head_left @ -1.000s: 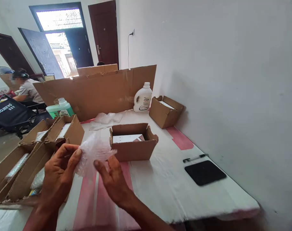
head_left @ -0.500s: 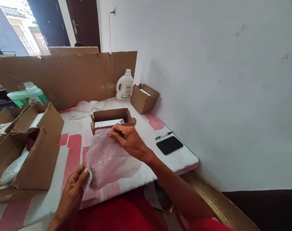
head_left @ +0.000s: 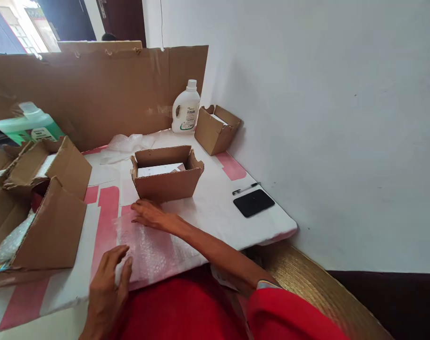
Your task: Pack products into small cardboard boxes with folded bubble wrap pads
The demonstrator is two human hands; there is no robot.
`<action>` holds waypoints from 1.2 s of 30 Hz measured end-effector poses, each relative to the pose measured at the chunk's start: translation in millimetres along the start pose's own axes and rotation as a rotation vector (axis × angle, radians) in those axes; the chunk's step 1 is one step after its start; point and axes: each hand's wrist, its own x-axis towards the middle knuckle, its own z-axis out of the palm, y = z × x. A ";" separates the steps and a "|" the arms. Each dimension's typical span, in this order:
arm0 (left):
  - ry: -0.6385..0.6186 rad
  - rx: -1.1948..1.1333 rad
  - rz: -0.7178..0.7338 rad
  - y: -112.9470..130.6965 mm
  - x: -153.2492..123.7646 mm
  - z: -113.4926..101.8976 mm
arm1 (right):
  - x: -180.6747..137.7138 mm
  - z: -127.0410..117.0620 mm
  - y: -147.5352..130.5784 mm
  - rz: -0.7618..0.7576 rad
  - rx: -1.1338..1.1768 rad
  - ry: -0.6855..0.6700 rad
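A clear sheet of bubble wrap [head_left: 154, 257] lies spread on the table near its front edge. My right hand [head_left: 147, 215] reaches across to the sheet's far left corner, its fingers stretched out over the wrap and the table, just in front of a small cardboard box [head_left: 165, 186]. At the wrap's left edge is my left hand [head_left: 108, 281], thumb and fingers apart with nothing between them. Inside the small box in front of me sits a white carton [head_left: 160, 169].
Several cardboard boxes [head_left: 55, 231] with bubble-wrapped items stand at left, a green bottle [head_left: 32, 125] behind them. At the back are crumpled wrap [head_left: 124, 145], a white jug [head_left: 186, 108], another box [head_left: 216, 132] and a cardboard screen [head_left: 112, 94]. A black phone-like slab [head_left: 253, 203] and pen [head_left: 245, 189] lie right.
The bubble wrap, held up between both hands before, now lies flat on the table. My right hand has moved down and left; my left hand has let go. The view has tilted downward.
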 end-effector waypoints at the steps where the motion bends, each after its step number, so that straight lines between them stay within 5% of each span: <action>1: -0.024 0.011 0.079 -1.3 6.8 10.0 | -5.0 -0.5 -6.4 0.014 -0.035 0.078; 6: -0.082 0.105 0.197 -27.5 32.2 63.8 | -37.2 24.9 -41.0 0.069 0.036 0.421; 12: -0.157 0.364 0.202 -45.6 21.2 88.3 | -54.1 76.7 -24.1 0.147 -0.049 0.194; 21: -0.180 0.418 0.170 -37.4 16.3 71.3 | -125.0 40.9 46.3 0.482 -0.175 0.197; 28: -0.205 0.390 0.204 -42.4 -0.9 55.9 | -160.7 27.4 48.3 0.569 -0.199 0.174; 36: -0.348 0.448 0.581 -74.7 -26.3 -5.1 | -212.5 12.2 42.8 0.068 -0.153 -0.072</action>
